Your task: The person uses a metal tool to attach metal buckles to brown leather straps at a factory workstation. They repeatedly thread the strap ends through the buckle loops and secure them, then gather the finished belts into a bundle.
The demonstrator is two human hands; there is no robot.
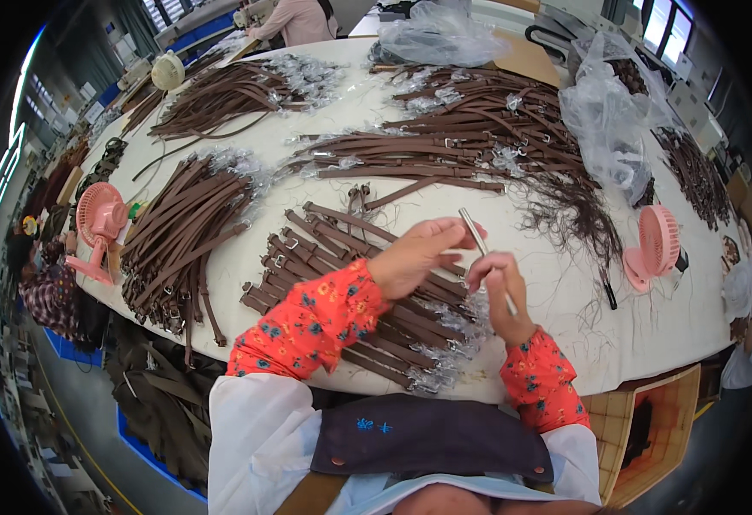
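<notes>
My right hand (503,287) is closed around a thin metal rod-like tool (479,240) that points up and away from me. My left hand (415,253) hovers just left of the tool's tip with its fingers curled and close together; I cannot tell whether it pinches anything. Both hands are over a pile of short brown leather straps (324,257) with metal buckles and clear plastic wraps, lying on the white table (651,335) in front of me. Both forearms wear red flowered sleeve covers.
More heaps of brown straps (178,232) cover the left and far side (470,137) of the table. Pink desk fans stand at the left edge (97,227) and right edge (655,245). Clear plastic bags (608,120) lie far right. Loose dark threads (578,215) are strewn beside them. Another person sits at the far end (294,21).
</notes>
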